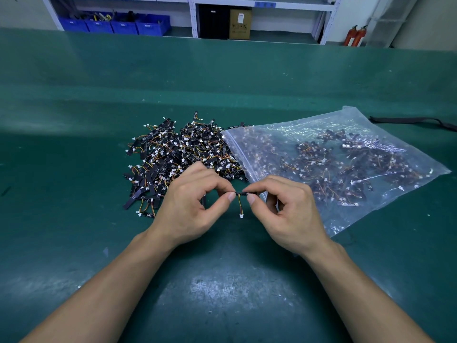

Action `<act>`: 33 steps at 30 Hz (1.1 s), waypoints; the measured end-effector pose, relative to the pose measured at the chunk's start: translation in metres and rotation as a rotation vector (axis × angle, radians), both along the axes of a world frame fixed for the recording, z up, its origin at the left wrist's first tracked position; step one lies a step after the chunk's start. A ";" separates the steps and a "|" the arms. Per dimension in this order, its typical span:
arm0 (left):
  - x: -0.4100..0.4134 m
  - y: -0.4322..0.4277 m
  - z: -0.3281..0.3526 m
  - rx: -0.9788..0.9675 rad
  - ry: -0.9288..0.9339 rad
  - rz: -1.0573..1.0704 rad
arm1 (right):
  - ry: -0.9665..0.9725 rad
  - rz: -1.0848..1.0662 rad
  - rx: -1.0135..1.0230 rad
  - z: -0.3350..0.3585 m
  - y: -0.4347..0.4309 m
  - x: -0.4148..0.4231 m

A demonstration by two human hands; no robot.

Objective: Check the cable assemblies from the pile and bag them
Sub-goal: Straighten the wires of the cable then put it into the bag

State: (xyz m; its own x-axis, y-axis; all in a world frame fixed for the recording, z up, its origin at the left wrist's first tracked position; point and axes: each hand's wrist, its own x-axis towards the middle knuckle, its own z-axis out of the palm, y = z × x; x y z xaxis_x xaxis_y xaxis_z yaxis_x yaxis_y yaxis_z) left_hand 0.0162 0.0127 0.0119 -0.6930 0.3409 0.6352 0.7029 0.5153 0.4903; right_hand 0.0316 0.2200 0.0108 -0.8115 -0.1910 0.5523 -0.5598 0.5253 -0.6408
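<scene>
A clear zip bag (333, 164) is lying flat just beyond and to the right of the grip, holding a loose scatter of dark strips with orange and yellow wires, its zip edge running down toward the right hand (289, 211). Both hands are pinching one cable assembly (241, 193) between thumb and forefinger, the left hand (190, 206) taking one end of the black strip and the right taking the other, with its short wire and white connector (241, 215) dangling below. Directly behind the grip and to its left, the pile (183, 154) is sitting on the green table (222, 280). Far beyond, blue bins (123, 26), a cardboard box (239, 24) and two fire extinguishers (356, 35) are standing by white shelving (194, 16). The pinching fingertips are hiding the strip's ends, and the bagged pieces are blurring behind creased plastic.
</scene>
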 end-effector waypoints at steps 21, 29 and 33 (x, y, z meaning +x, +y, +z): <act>-0.001 0.010 -0.010 0.021 -0.064 0.113 | -0.196 -0.370 0.131 0.002 0.018 -0.013; -0.015 0.043 0.006 -0.074 -0.126 0.190 | -0.086 -0.388 -0.111 0.009 0.018 -0.010; -0.035 0.068 0.013 -0.211 -0.229 0.246 | -0.037 -0.385 -0.194 0.012 0.019 -0.009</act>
